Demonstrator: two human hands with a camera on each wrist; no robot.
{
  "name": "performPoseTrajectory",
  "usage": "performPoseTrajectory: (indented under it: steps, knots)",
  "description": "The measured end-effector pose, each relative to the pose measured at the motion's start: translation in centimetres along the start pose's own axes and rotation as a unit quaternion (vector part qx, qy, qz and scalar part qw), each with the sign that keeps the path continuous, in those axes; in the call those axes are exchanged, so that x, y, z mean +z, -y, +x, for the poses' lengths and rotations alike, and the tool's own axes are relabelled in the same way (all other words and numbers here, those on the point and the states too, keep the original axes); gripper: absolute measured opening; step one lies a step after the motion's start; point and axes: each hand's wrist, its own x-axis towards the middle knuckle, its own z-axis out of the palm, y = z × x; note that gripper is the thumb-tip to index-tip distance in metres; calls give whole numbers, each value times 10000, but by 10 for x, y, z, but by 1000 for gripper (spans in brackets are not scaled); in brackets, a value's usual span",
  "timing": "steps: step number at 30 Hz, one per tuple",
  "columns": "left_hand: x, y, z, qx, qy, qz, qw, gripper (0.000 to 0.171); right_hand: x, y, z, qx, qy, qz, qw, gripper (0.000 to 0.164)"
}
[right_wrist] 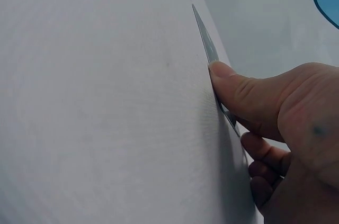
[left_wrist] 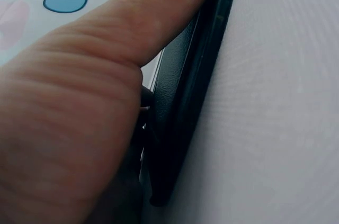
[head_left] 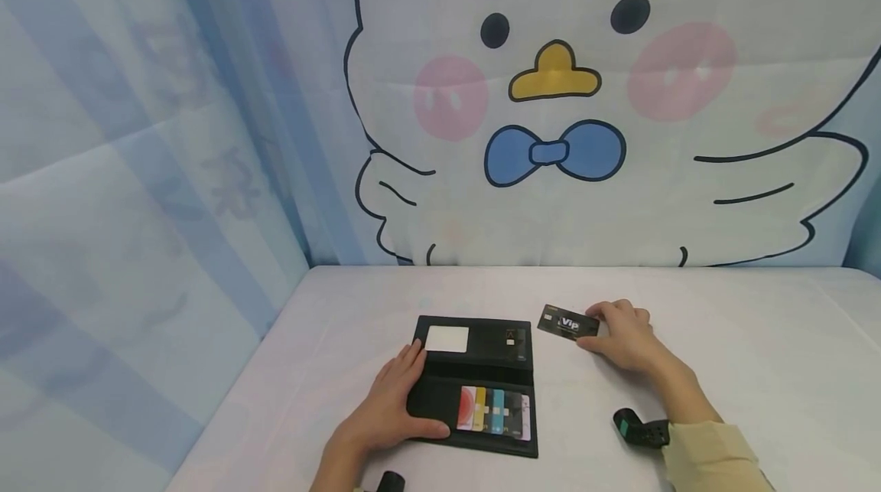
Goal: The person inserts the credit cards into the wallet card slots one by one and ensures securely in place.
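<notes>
A black card holder (head_left: 440,366) lies unfolded on the table. Its lower half carries several overlapping cards (head_left: 497,409) in red, yellow, blue and dark colours; the upper half has a white panel (head_left: 446,339) and a dark card in a slot. My left hand (head_left: 388,404) rests on the holder's left side, fingers straight and thumb along the lower edge. In the left wrist view the thumb lies over the holder's edge (left_wrist: 185,102). With thumb and fingers, my right hand (head_left: 625,335) pinches the right end of a black "Vip" card (head_left: 566,321). The right wrist view shows this card (right_wrist: 205,33) edge-on, close over the table.
The table (head_left: 771,347) has a pale cloth and a straight back edge. Behind it hangs a curtain (head_left: 551,224) with a cartoon bird; another curtain (head_left: 138,247) runs along the left. A black wrist device (head_left: 640,429) sits by the right sleeve.
</notes>
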Motion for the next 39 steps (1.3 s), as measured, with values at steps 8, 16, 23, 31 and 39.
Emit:
performPoseTrajectory:
  steps: [8,16,23,31,39]
  knots:
    - [1,-1,-2,-36,-2,34,10000,115,0,2,-1,-6,33,84,10000,57]
    - [1,0,-1,11,-5,27,10000,116,1,0,-1,-183,-55,188,9996,56]
    - [1,1,0,17,-12,31,10000,116,-1,1,-1,-460,-95,208,9987,57]
    - [1,-1,-1,-7,-19,-4,10000,115,-3,0,-4,-526,36,267,9983,60]
    - [0,0,0,38,-23,-12,10000,115,-4,-4,-5,-718,137,272,9970,66]
